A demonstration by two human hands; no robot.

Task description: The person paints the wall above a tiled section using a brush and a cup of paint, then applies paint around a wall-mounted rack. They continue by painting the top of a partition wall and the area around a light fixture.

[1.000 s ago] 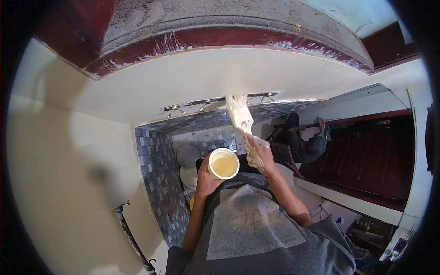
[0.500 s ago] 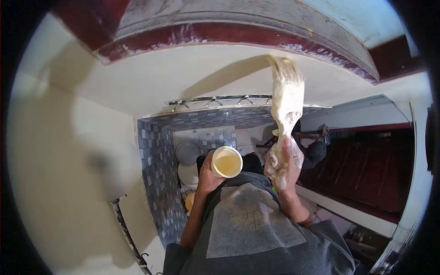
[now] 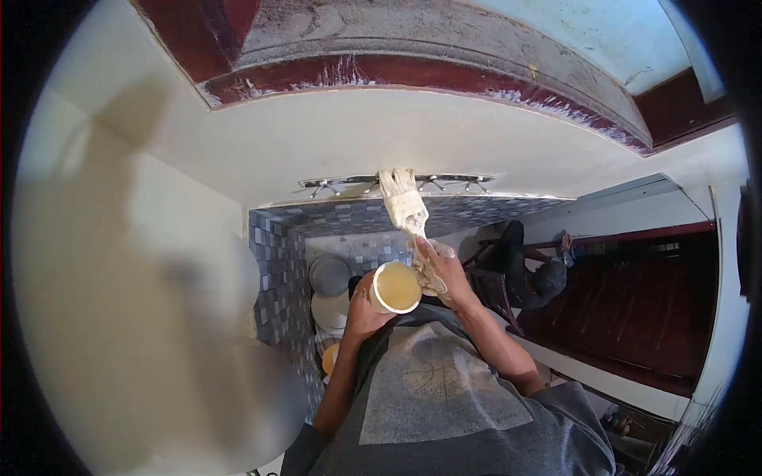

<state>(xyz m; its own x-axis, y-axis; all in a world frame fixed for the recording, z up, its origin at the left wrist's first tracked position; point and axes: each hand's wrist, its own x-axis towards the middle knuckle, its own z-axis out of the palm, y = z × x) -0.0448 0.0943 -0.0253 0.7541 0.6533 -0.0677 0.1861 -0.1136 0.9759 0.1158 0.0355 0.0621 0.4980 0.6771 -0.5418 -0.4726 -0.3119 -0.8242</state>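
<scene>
My left hand (image 3: 367, 314) is wrapped round a white cup (image 3: 379, 305) with pale yellow paint (image 3: 398, 286) inside, held upright in front of my belly. In my right hand (image 3: 448, 274) is a paintbrush (image 3: 406, 208) thickly coated in cream paint, gripped by its handle. The brush points away from me, and its bristles overlap the wall-mounted hook rack (image 3: 444, 183) in this view. A paint-smeared cloth or glove (image 3: 429, 279) hangs about the handle, beside the cup. Cream wall (image 3: 317, 139) lies beyond the brush.
Above the wall runs a dark red frame (image 3: 317, 77) with white smears. Grey mosaic tiles (image 3: 274, 270) cover the lower wall. Buckets (image 3: 329, 275) stand on the floor at left. Another person (image 3: 524, 270) sits at the right, by a dark red panel (image 3: 627, 309).
My right hand has brought the brush down and left from the wall under the red frame, closer to the cup. The cup has stayed nearly in place; my view has shifted slightly.
</scene>
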